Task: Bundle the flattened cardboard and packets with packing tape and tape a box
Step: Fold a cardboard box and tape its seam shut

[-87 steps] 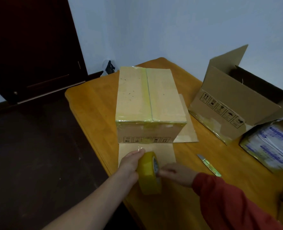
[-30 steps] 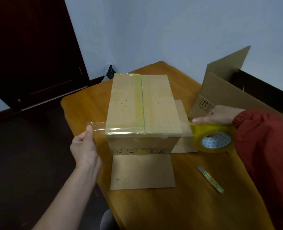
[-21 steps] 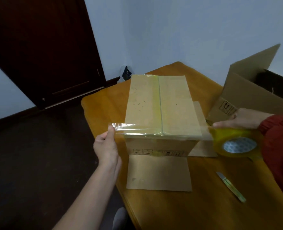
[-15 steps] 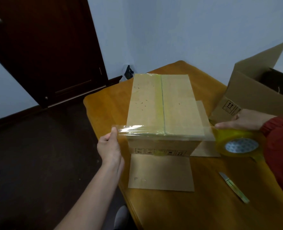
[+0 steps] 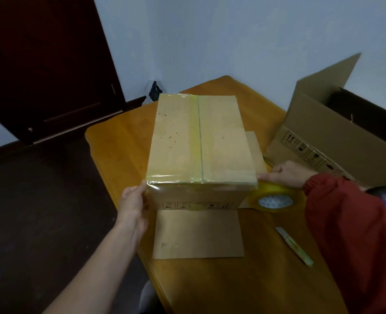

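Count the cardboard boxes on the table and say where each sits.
2. The closed, tape-sealed brown cardboard box stands in the middle of the wooden table; the open brown cardboard box sits at its right side, partly cropped. Others may lie outside the view.

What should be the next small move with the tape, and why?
Probably draw the tape roll down the right side of the box. The strip lies across the top's near edge, the left hand presses its end on the left side, and the right hand holds the roll at the right corner.
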